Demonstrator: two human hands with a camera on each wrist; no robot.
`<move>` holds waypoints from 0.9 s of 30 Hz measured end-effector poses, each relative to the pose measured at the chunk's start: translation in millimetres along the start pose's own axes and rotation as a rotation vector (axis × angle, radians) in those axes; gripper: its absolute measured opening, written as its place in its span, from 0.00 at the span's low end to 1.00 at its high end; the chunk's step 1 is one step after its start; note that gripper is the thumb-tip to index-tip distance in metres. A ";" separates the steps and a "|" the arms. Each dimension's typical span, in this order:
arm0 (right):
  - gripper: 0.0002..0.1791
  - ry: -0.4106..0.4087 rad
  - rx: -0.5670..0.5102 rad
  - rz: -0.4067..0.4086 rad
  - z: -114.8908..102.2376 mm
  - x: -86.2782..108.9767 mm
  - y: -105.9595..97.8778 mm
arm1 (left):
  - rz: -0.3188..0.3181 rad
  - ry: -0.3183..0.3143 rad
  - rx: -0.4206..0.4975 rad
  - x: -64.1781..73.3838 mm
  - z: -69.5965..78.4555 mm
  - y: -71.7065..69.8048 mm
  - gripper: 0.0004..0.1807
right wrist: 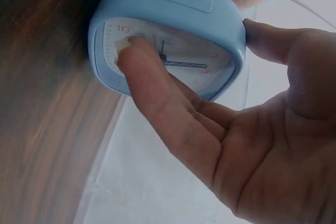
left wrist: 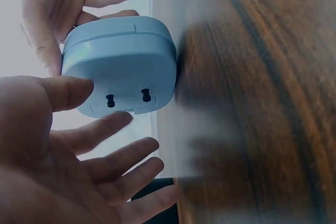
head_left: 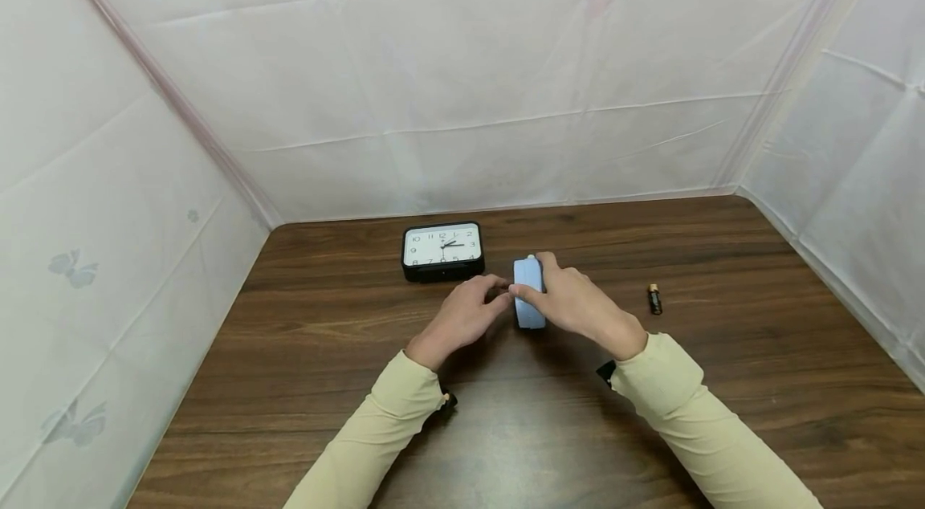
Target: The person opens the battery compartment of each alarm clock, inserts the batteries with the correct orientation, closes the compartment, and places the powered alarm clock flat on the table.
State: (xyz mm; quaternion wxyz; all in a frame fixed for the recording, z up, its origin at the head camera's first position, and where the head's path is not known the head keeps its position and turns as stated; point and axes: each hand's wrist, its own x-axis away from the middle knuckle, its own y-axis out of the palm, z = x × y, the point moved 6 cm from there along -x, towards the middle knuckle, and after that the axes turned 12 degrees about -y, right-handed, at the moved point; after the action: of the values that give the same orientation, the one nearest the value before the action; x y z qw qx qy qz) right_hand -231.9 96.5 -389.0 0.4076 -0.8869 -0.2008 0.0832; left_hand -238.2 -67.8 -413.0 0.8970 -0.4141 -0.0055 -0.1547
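Note:
A small light-blue alarm clock (head_left: 531, 313) stands upright on the wooden table, edge-on to the head view. My right hand (head_left: 578, 302) holds it, thumb on the rim and fingers across the dial (right wrist: 184, 80), as the right wrist view shows. Its back (left wrist: 121, 66), with two dark knobs, faces my left hand (head_left: 462, 315). In the left wrist view, the left thumb and index fingertips are right at the back's edge by a small tab, with the other fingers spread loosely.
A black rectangular clock (head_left: 442, 246) with a white dial stands behind the left hand. To the right, an AA-type battery (head_left: 654, 299) lies on the table (head_left: 751, 332). White sheeting (head_left: 462, 91) walls the back and sides.

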 end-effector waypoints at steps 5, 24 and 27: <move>0.43 0.049 -0.102 -0.025 3.5 1.0 1.6 | -0.018 -0.022 -0.035 -2.3 -2.1 2.6 0.26; 0.31 -0.045 0.018 0.074 -5.9 1.0 -4.3 | 0.025 -0.052 -0.120 -2.0 -8.3 3.7 0.26; 0.28 -0.050 0.091 0.082 -9.2 2.0 -5.2 | 0.014 -0.058 -0.137 -1.9 -8.7 4.6 0.27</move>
State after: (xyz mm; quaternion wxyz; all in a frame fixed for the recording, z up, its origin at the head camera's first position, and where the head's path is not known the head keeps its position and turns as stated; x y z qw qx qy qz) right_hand -228.7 94.1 -379.0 0.4385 -0.8727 -0.1703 0.1309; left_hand -239.8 -71.0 -422.5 0.8671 -0.4787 -0.0178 -0.1367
